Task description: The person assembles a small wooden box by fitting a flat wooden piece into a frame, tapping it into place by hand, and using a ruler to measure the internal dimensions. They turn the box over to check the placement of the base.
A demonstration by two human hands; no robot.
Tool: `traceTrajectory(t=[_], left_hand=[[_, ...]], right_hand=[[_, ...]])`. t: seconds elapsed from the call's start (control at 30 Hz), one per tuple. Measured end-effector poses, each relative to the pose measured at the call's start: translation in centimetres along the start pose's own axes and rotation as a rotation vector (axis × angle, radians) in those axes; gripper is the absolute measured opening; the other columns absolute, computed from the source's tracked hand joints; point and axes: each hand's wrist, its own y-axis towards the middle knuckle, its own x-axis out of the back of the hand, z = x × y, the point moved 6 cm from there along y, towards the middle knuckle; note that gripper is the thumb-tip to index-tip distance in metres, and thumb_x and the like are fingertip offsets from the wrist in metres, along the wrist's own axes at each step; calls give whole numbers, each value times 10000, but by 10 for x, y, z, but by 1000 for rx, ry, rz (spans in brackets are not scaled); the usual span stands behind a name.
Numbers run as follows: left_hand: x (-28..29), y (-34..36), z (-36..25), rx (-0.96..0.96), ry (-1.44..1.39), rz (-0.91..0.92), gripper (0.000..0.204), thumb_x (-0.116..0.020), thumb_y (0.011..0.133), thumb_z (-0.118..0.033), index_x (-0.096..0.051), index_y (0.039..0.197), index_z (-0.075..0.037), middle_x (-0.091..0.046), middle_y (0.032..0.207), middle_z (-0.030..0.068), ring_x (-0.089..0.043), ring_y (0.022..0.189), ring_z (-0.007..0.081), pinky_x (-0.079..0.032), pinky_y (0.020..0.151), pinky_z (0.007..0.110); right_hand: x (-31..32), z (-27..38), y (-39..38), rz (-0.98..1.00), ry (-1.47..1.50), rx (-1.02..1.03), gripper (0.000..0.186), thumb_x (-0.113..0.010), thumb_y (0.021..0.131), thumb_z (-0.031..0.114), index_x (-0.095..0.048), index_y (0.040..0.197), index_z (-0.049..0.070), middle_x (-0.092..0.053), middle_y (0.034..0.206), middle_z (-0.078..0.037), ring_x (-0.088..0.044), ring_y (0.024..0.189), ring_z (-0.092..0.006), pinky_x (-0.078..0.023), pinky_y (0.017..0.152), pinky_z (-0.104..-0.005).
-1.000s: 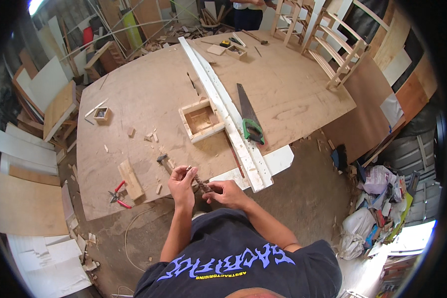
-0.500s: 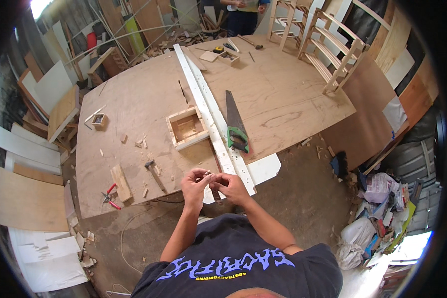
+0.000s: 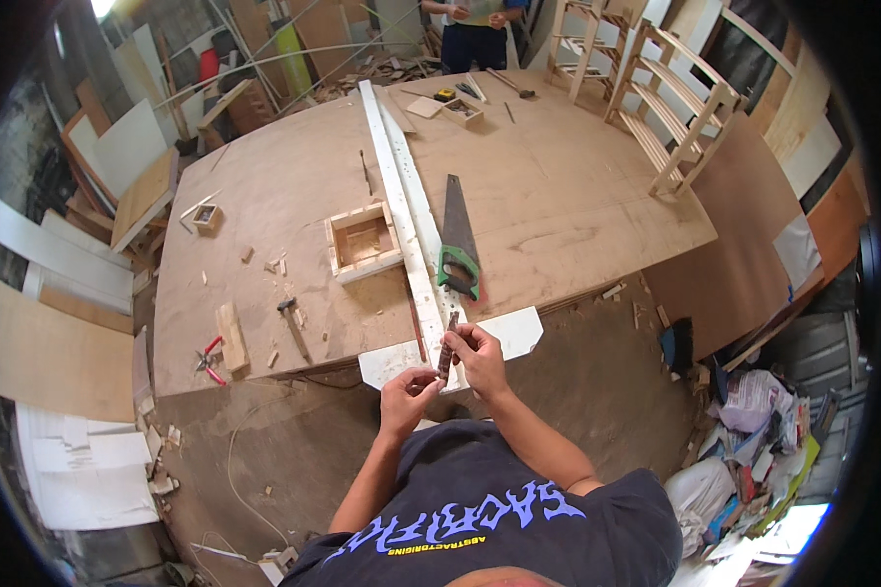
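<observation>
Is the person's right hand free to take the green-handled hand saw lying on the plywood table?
Probably not at once: the right hand already pinches a thin dark stick. The saw itself lies uncovered just ahead.

Dark navy short-sleeved T-shirt, blue and yellow print across chest, bare forearms

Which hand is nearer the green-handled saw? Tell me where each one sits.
Right. The right hand is just below the saw's green handle, near the table edge, gripping a thin dark stick. The left hand is lower and further left, off the table, at the stick's bottom end.
</observation>
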Motion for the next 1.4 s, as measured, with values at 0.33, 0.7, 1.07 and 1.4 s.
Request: traceTrajectory(t=[0.33,0.7,1.07,1.4], left_hand=[[4,-14,15,52,-95,-160,102,-777,959,-87,-731,989,-1,-756,879,20,-691,797,80,-565,737,250],[13,-22,16,120,41,-198,128,-761,989,-127,-729,1036,-13,-743,880,20,-691,789,72,-570,711,243],[33,-13,47,217,-653,-218,113,-745,999,-78,-664,1027,-4,-741,973,104,-739,859,185,-603,741,300],[82,30,81,515,-968,52,107,-746,997,-85,-661,1047,-44,-723,981,65,-710,896,169,-575,816,305]], right_hand=[[-10,-11,1,100,43,-43,170,-777,998,194,-722,994,33,-712,848,14,-583,697,-43,-460,608,-227],[-24,-24,8,134,153,-145,147,-755,1010,175,-721,1005,32,-722,870,-10,-599,713,-66,-482,632,-236],[-50,-46,20,107,366,-328,98,-679,1059,173,-664,1082,79,-730,961,-35,-688,821,-117,-562,737,-290],[-120,-72,40,34,481,-375,248,-664,1076,244,-702,1236,58,-720,996,-36,-691,835,-141,-585,770,-298]])
